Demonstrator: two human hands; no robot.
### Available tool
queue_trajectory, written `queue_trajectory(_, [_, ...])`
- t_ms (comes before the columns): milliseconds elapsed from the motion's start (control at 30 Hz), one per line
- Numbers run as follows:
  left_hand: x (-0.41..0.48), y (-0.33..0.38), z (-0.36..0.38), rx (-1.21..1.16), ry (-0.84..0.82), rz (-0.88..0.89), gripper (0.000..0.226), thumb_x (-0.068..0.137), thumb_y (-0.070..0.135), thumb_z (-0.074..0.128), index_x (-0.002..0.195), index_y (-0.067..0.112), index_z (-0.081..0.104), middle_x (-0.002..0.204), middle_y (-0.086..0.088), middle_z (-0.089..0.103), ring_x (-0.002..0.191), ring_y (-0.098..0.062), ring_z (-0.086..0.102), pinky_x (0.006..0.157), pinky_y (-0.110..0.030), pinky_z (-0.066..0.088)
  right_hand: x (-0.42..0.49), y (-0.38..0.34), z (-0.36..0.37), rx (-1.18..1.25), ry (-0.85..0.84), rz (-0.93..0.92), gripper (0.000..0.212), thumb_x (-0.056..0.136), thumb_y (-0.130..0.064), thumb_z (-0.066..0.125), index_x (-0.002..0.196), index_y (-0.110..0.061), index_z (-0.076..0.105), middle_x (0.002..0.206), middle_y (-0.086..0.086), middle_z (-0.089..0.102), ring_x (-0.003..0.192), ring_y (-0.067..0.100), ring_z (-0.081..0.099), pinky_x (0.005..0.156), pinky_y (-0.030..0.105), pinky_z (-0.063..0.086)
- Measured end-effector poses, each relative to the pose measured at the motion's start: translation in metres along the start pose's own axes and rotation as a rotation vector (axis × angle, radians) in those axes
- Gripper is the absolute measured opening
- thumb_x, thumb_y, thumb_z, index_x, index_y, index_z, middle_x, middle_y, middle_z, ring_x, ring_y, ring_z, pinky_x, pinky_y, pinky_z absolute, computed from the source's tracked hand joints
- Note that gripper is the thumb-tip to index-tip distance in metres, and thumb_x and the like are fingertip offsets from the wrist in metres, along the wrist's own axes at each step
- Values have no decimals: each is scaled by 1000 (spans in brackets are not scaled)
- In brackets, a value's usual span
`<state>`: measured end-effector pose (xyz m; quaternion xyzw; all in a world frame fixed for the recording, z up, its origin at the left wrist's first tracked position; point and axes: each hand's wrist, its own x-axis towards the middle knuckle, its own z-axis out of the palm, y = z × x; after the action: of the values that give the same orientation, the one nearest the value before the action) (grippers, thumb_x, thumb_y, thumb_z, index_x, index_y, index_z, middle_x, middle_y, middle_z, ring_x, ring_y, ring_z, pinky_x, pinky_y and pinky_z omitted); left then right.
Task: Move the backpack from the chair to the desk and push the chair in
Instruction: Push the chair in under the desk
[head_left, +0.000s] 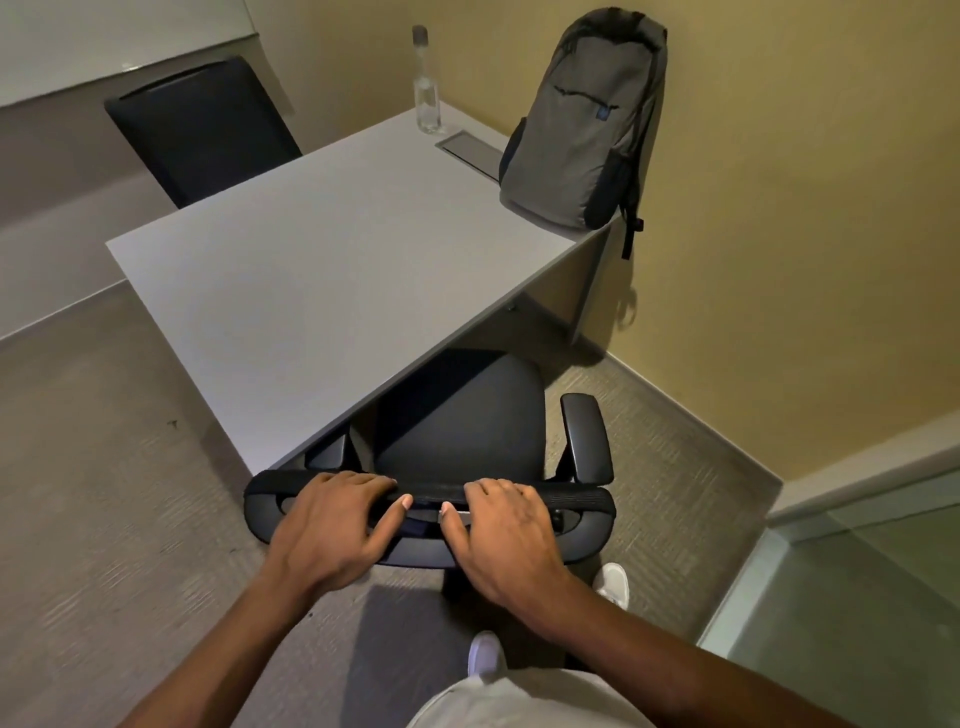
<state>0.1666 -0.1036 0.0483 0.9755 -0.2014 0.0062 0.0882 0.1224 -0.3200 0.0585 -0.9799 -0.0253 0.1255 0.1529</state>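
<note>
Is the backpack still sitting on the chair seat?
No, the backpack stands upright on the desk against the wall, and the chair seat is bare.

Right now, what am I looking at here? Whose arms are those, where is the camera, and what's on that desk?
No machine here: a person wears a wide-angle camera on the head, looking down at their own arms. The left hand and right hand rest on the top of the backrest of a black office chair, whose seat is partly under the grey desk. On the desk's far corner a grey backpack stands upright by the wall, beside a clear bottle. A second chair sits opposite.
</note>
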Motion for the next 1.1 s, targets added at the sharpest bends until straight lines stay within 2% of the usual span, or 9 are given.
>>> queue_trajectory(267, [27, 30, 4, -19, 22, -56, 45, 99, 62, 42, 101, 31, 75, 94, 12, 79, 87, -8, 72, 81, -36, 56, 19, 36, -17, -38, 45, -55, 68, 100, -61, 19, 123, -20, 68, 120, 0, 71, 117, 19, 64, 107, 43, 47])
queue_trajectory(433, [53, 56, 10, -48, 52, -99, 47, 100, 61, 39, 97, 31, 75, 89, 13, 78, 82, -8, 71, 77, -35, 57, 38, 69, -32, -58, 52, -90, 65, 100, -63, 25, 120, -19, 69, 119, 0, 72, 117, 20, 66, 106, 44, 50])
queue_trajectory(667, [90, 98, 16, -75, 74, -188, 48, 101, 61, 37, 94, 31, 73, 81, 12, 75, 74, -7, 67, 74, -32, 55, 69, 120, -58, -112, 76, -139, 60, 98, -65, 33, 109, -21, 72, 107, -3, 74, 104, 16, 68, 97, 41, 53])
queue_trajectory(767, [106, 115, 19, -105, 70, -214, 46, 101, 60, 36, 93, 32, 72, 78, 12, 71, 72, -6, 63, 74, -31, 51, 84, 143, -68, -126, 68, -174, 59, 97, -66, 36, 113, -22, 72, 110, -5, 74, 105, 15, 68, 99, 39, 53])
queue_trajectory(933, [130, 143, 26, -105, 54, -291, 46, 102, 60, 33, 89, 33, 69, 77, 13, 68, 72, -6, 61, 82, -35, 53, 109, 175, -87, -133, 40, -245, 61, 97, -66, 36, 122, -23, 71, 116, -6, 74, 109, 13, 68, 102, 37, 51])
queue_trajectory(1100, [156, 168, 32, -89, 47, -376, 48, 102, 60, 31, 81, 31, 64, 72, 10, 65, 65, -8, 53, 80, -35, 52, 136, 204, -110, -147, 28, -317, 62, 97, -64, 38, 127, -22, 72, 118, -5, 75, 111, 14, 69, 102, 36, 51])
